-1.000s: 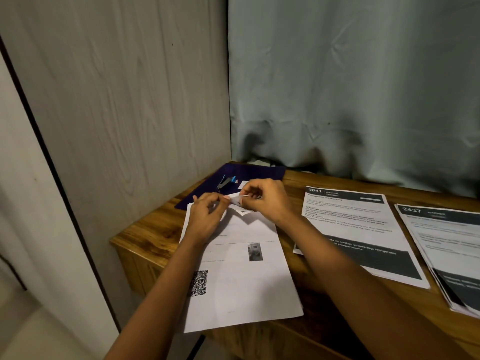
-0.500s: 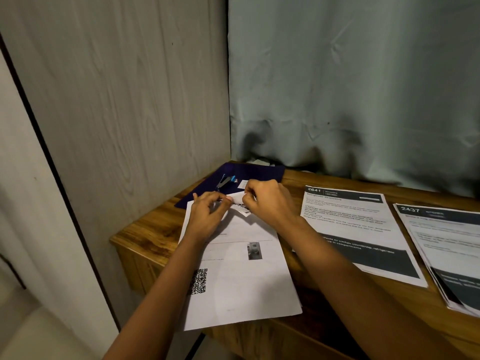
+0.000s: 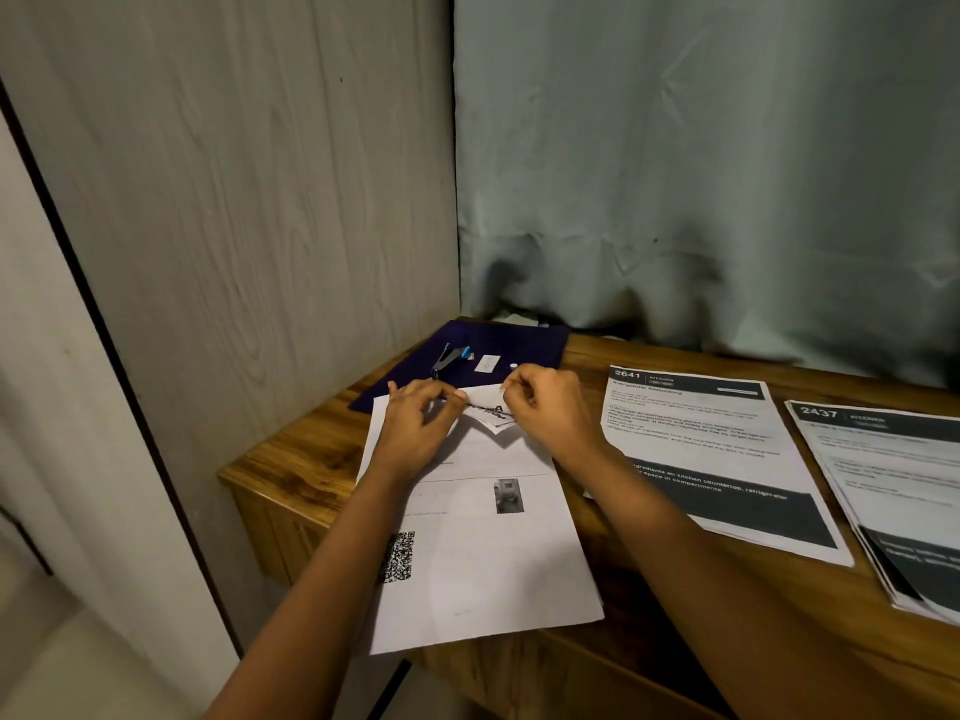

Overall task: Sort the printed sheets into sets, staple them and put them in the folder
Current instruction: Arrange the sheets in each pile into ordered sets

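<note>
The wall panel (image 3: pixel 260 200) closes the table (image 3: pixel 306 459) on the left and the curtain (image 3: pixel 727 200) hangs onto its back edge, boxing the folder (image 3: pixel 524 343) and stapler (image 3: pixel 451 356) into the far corner. The left hand (image 3: pixel 415 433) and right hand (image 3: pixel 550 413) stand before it. Bare wood lies left of the near sheets (image 3: pixel 493 579) and in strips between them, the 2641 sheets (image 3: pixel 727 459) and the 2437 stack (image 3: pixel 893 491).

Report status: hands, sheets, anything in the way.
Left hand and right hand both pinch the folded top edge of the QR-code sheets. Stapler lies untouched on the folder behind. Nothing blocking.
</note>
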